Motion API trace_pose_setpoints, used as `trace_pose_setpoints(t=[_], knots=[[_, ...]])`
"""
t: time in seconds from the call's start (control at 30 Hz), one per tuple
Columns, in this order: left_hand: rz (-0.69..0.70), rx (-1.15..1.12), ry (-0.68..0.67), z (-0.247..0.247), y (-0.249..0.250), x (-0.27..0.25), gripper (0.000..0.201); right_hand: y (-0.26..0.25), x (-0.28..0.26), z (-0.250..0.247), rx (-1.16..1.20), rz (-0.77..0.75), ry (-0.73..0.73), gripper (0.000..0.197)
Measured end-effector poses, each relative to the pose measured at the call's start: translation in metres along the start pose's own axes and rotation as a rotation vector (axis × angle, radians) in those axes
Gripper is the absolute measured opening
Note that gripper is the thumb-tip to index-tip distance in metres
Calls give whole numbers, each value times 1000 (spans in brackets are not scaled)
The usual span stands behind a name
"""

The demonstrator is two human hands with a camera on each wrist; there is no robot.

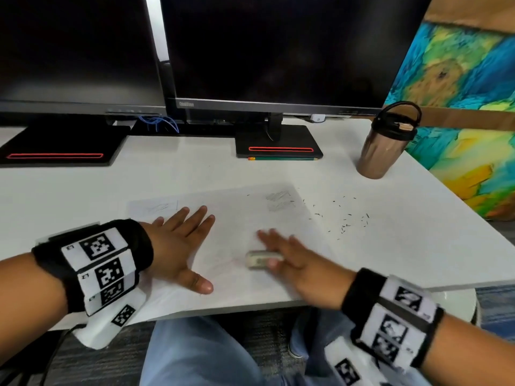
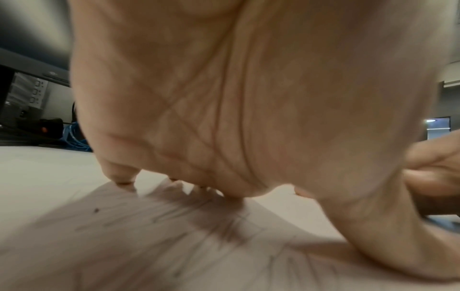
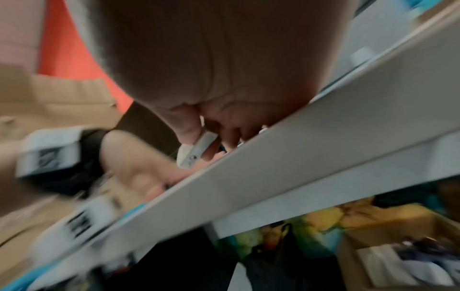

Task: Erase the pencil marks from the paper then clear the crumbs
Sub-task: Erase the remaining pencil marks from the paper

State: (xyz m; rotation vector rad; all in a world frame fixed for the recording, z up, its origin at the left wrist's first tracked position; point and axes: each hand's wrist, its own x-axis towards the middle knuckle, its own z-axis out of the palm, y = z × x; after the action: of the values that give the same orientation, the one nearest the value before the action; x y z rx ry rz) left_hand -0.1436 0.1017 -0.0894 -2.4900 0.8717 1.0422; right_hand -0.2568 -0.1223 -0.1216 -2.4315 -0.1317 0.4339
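Note:
A white sheet of paper (image 1: 237, 218) lies on the white desk. Grey pencil scribbles (image 1: 278, 200) mark its far right corner, and fainter marks show at its far left. Dark eraser crumbs (image 1: 345, 218) are scattered on the desk to the right of the sheet. My left hand (image 1: 181, 240) lies flat on the paper's left part, fingers spread; its palm (image 2: 224, 98) fills the left wrist view. My right hand (image 1: 284, 253), blurred, pinches a white eraser (image 1: 259, 259) between thumb and fingers over the paper's near part. The right wrist view also shows the eraser (image 3: 199, 149) in that pinch.
Two dark monitors stand at the back on black bases (image 1: 278, 143). A green pencil (image 1: 284, 158) lies against the right base. A brown tumbler (image 1: 384, 146) stands at the far right, beside a colourful painting (image 1: 459, 107). The desk's near edge (image 1: 250, 305) runs just under my wrists.

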Motion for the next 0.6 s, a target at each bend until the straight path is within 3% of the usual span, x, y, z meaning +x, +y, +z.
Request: trace_pose_setpoints(t=[0.1,0.17,0.2,0.3,0.4,0.6], knots=[[3,-7,-5,1,-1,2,131,40,-11,-31,35,201,215,55],[5,2,-8,0,-2,3,131,41,-18,-34,70,212,299,54],[5,8,-9,-1,-2,4,130,33,-20,-30,87,145,278,54],[4,18,-24,-3,0,4,130,-2,-18,7,49,-75,31,55],[0,31,-36,-2,-2,5,131,-7,-9,16,-36,-104,-14,55],[51,-8,-52,1,-11,5,141,59,-4,-57,72,267,226,51]])
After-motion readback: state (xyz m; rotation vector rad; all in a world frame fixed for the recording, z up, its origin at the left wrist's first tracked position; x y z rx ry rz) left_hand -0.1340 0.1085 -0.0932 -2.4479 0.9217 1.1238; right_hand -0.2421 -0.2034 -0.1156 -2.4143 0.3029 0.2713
